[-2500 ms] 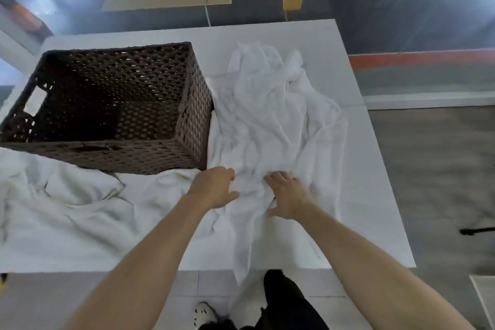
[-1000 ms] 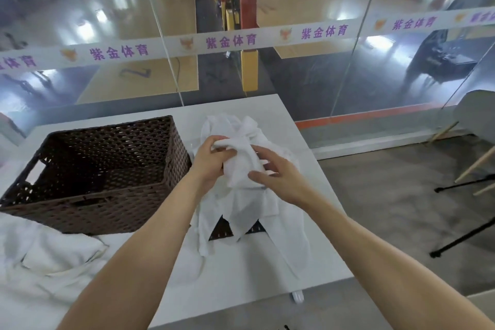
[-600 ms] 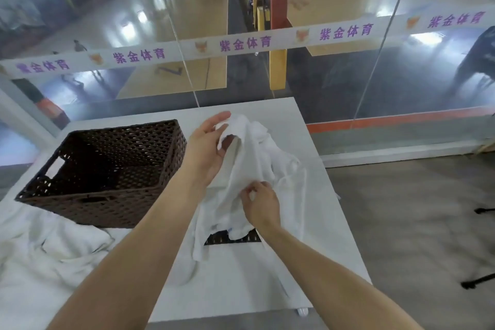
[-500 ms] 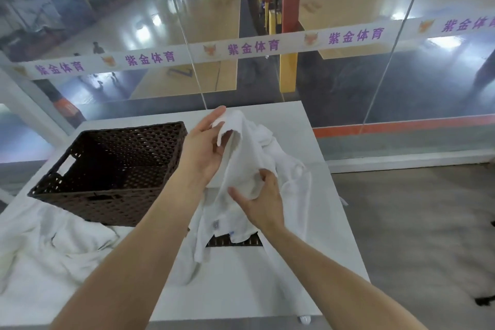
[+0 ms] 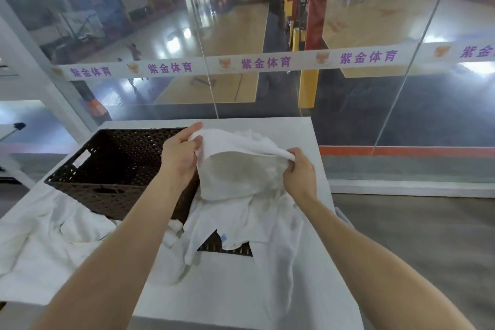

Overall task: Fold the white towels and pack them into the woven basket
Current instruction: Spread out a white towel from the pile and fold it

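Observation:
I hold a white towel point(image 5: 241, 177) up above the white table point(image 5: 230, 300), stretched between both hands. My left hand point(image 5: 180, 158) pinches its top edge on the left, and my right hand point(image 5: 300, 173) grips the top edge on the right. The towel's lower part hangs crumpled down to the table. The dark brown woven basket point(image 5: 112, 166) stands to the left, behind my left forearm, with nothing visible inside it. A second white towel point(image 5: 51, 238) lies rumpled on the table in front of the basket.
A glass wall point(image 5: 348, 94) with a white lettered band runs just behind the table's far edge. Grey floor point(image 5: 415, 236) lies to the right of the table. A dark woven patch point(image 5: 227, 248) shows under the hanging towel.
My right hand moved up and to the right along the towel's edge, spreading the top edge wide between both hands. The view tilted upward.

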Action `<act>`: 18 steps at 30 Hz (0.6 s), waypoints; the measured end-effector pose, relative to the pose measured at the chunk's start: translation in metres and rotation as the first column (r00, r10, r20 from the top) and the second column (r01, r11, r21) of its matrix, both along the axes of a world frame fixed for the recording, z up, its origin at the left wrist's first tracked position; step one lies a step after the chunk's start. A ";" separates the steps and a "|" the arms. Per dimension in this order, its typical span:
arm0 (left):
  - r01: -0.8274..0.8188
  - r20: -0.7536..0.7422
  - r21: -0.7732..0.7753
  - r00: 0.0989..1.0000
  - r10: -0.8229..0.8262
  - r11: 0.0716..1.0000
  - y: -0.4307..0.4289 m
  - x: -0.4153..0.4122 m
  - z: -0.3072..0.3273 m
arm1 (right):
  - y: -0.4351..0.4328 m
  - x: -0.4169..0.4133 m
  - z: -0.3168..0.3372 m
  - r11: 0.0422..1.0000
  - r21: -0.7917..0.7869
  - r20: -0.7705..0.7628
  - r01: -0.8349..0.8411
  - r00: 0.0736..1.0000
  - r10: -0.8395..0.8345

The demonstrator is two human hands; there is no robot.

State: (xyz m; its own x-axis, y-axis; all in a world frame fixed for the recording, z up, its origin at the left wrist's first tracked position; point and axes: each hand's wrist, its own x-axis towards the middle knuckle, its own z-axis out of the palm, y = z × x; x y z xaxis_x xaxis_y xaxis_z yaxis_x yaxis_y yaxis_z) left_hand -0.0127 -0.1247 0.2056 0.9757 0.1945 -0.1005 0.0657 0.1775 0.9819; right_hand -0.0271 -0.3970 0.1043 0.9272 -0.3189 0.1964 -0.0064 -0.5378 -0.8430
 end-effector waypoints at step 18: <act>0.195 -0.205 0.979 0.949 -0.240 -0.063 0.003 0.053 -0.067 | -0.107 0.003 -0.029 0.498 -0.665 -0.587 -0.556 0.802 0.112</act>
